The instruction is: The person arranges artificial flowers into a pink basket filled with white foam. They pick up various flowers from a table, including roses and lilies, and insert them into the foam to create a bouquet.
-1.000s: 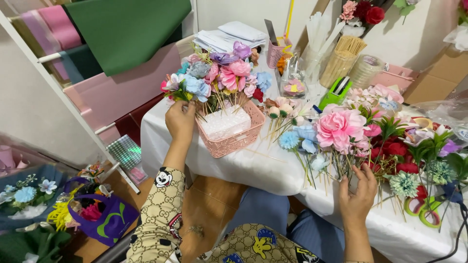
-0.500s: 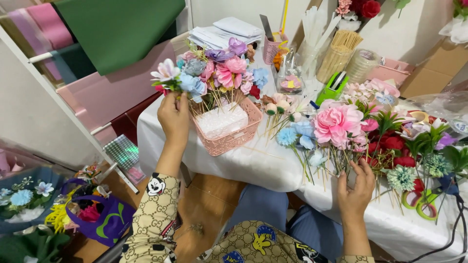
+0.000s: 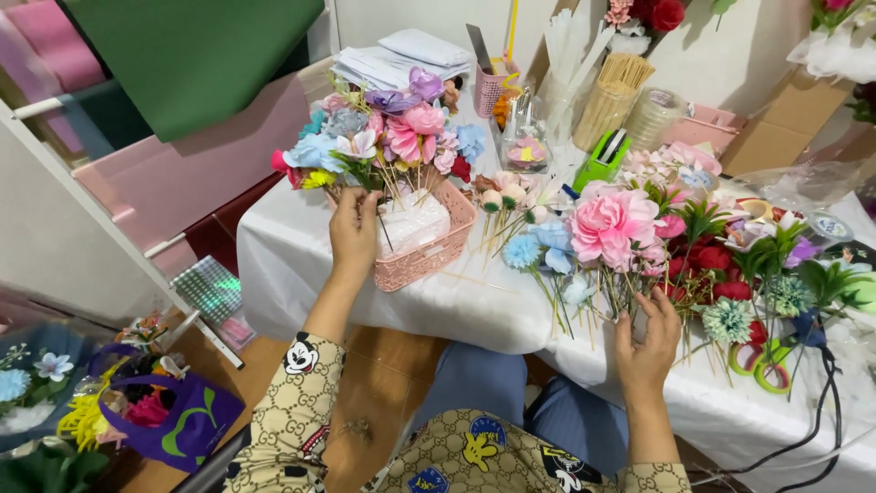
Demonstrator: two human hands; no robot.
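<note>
Two hands (image 3: 354, 228), unmoved; one pink basket (image 3: 429, 251).

Left hand (image 3: 353, 230) has drawn back from the flower heads to the near rim of the pink basket (image 3: 429, 256), fingers now among the stems (grip unclear). Right hand (image 3: 646, 342) has shifted slightly along the loose flower stems (image 3: 584, 306).

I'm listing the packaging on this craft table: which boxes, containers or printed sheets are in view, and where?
Cardboard box: brown, open flaps, back right by the wall.
Paper stack: white sheets, back of the table.
Plastic cup stack: clear, round, beside the stick bundle.
Pink basket: rectangular, mesh sides, by the left hand.
</note>
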